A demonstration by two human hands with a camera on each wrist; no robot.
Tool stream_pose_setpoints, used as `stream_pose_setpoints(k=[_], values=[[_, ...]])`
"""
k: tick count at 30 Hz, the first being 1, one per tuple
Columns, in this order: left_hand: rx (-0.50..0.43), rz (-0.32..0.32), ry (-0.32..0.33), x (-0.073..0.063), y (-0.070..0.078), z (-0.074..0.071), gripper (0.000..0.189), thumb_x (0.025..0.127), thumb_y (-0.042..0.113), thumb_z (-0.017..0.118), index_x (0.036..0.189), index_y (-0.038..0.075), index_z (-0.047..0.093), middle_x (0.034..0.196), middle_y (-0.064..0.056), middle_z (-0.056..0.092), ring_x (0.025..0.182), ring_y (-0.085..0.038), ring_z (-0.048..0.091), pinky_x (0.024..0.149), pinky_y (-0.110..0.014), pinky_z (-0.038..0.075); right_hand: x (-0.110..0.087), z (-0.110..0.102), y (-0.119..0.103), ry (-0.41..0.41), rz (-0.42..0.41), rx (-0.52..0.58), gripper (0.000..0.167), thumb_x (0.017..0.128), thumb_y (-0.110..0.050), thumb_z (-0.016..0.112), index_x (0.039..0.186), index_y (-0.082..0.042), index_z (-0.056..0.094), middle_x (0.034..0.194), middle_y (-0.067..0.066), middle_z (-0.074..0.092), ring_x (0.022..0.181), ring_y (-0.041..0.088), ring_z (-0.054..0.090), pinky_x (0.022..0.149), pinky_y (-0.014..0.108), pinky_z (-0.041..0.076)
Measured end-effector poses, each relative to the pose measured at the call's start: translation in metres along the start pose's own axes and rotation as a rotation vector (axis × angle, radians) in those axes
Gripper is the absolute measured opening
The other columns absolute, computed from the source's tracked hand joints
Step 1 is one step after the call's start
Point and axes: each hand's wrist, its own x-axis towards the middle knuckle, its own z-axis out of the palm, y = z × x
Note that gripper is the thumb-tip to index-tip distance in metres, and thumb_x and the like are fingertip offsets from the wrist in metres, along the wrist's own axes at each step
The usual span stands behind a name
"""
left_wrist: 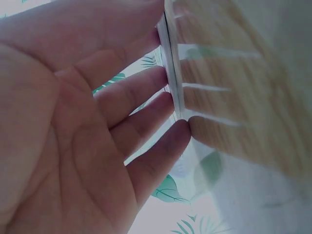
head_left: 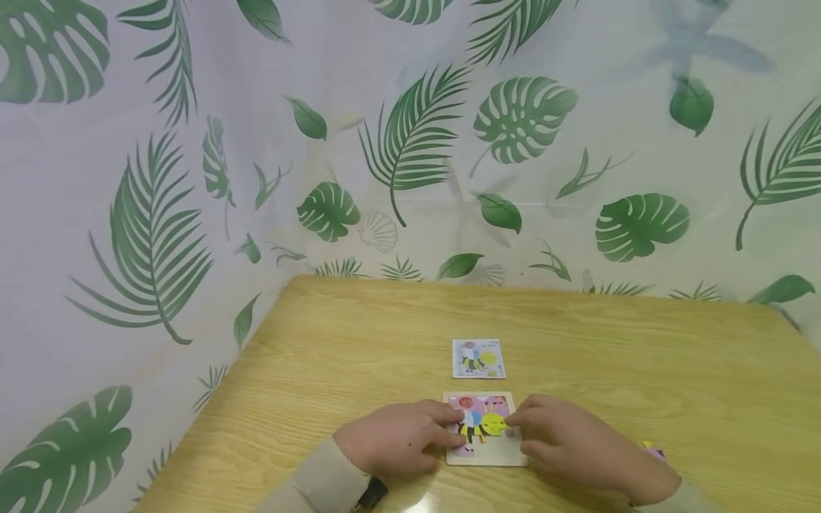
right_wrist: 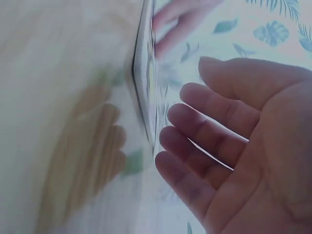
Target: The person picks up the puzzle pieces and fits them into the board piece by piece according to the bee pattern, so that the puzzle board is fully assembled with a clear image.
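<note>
A small square jigsaw board with a pale frame lies on the table, bearing a partly filled picture of a yellow and black bee; its lower right part is bare. My left hand rests at the board's left side, fingertips touching its edge and the pieces. In the left wrist view those fingers are lightly bent against the edge. At the right side is my right hand, fingers loosely bent by the bee's head. The right wrist view shows nothing between its thumb and fingers.
Behind the board lies a square card with the same bee picture. Some colourful puzzle pieces show partly behind my right wrist. The wood-grain table meets a leaf-patterned curtain at its back and left.
</note>
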Motion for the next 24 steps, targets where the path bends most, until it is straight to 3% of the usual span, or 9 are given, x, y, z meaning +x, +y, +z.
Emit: stream_pose_setpoints(k=[11,18,24], values=[[-0.079,-0.025,0.001,0.001,-0.005,0.002,0.045,0.096,0.024,0.064,0.141,0.024,0.063,0.156,0.003,0.043,0.147,-0.014,0.032,0.117,-0.029,0.028,-0.050,-0.014,0.041,0.114,0.174,-0.087,0.027,0.093,-0.035,0.074,0.118,-0.027,0.071,0.116,-0.017,0.062,0.105,0.014,0.061,0.085,0.040,0.055],[-0.102,-0.040,0.005,-0.002,-0.008,0.003,0.051,0.094,0.023,0.067,0.144,0.023,0.059,0.156,0.007,0.042,0.147,-0.009,0.031,0.116,-0.027,0.029,-0.071,-0.027,0.063,0.079,0.237,-0.083,0.036,0.091,-0.047,0.072,0.121,-0.025,0.071,0.120,-0.010,0.061,0.110,0.024,0.061,0.085,0.042,0.055],[-0.090,-0.050,-0.011,0.001,-0.005,0.003,0.058,0.093,0.025,0.068,0.149,0.023,0.054,0.158,0.009,0.040,0.146,-0.006,0.030,0.116,-0.026,0.030,-0.082,-0.032,0.076,-0.014,0.271,-0.094,0.047,0.085,-0.057,0.074,0.115,-0.021,0.072,0.113,-0.008,0.059,0.099,0.016,0.058,0.078,0.033,0.054]])
